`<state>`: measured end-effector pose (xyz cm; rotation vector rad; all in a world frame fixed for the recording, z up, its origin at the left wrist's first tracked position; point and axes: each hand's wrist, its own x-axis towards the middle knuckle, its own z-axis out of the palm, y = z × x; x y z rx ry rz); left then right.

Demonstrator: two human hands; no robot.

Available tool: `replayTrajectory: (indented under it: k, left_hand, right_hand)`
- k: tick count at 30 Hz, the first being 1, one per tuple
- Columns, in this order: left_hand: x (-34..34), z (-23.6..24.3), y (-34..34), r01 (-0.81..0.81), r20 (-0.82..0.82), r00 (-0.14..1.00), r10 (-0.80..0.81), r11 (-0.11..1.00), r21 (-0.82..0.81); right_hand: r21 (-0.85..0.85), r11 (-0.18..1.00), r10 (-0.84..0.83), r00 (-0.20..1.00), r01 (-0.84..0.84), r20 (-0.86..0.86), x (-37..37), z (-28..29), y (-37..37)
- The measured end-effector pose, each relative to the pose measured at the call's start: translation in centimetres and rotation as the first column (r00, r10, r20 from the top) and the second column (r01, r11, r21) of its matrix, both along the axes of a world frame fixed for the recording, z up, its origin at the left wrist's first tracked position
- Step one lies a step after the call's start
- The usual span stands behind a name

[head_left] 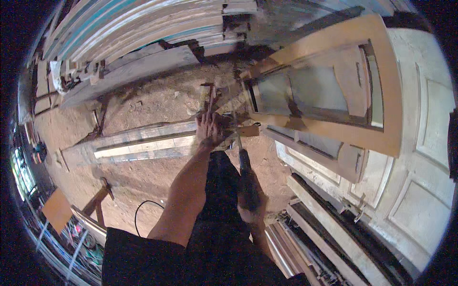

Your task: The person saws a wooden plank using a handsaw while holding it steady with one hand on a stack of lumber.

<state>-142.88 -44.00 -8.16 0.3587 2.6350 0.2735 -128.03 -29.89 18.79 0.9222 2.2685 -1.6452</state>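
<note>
A pale wooden strip (148, 146) lies lengthwise along a narrow plank bench (174, 153), its end reaching past the bench's right side. My left hand (207, 129) grips the strip near that end, fingers pointing forward over it. Just to the right, a long dark tool (244, 164) with a narrow, saw-like blade stands across the strip's end. My right hand (253, 209) is closed round the tool's near part; motion blurs it and its exact kind is unclear. Beyond my left fingers is an L-shaped piece (210, 93), too blurred to name.
A tan door frame (329, 126) with panels leans at the right, beside white panelled doors (420, 200). Long timbers (334, 233) lie at the lower right. Stacked boards (143, 28) fill the back. A black cable (138, 212) curves near my left forearm above the dirt floor (133, 190).
</note>
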Motion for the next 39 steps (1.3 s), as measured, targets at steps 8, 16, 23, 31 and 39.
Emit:
replayTrajectory:
  k: [8,16,23,31,39]
  left_hand:
    - [-1.2,2.4,2.2,0.002,0.243,0.97,-0.008,1.0,0.024]
    - [1.1,-3.8,0.9,0.047,-0.265,0.964,-0.009,0.989,0.138]
    - [-1.4,3.5,2.4,-0.036,0.155,0.988,0.02,0.994,0.104]
    - [-0.6,1.9,1.3,0.062,-0.018,0.998,-0.062,0.998,0.0]
    - [1.1,-1.9,0.3,0.035,-0.313,0.95,-0.005,0.995,0.091]
  right_hand:
    - [0.293,0.956,-0.043,0.991,0.004,0.127,1.7,5.5,-0.7]
    - [-0.029,1.0,0.002,0.958,0.007,0.285,-3.4,-1.3,-0.1]
    - [0.115,0.993,-0.048,0.989,0.032,0.142,1.5,6.2,-0.2]
    - [-0.049,0.998,-0.045,0.998,0.047,0.035,-3.5,1.2,0.2]
    - [0.0,0.999,-0.041,0.994,0.041,0.103,0.5,3.7,-1.1]
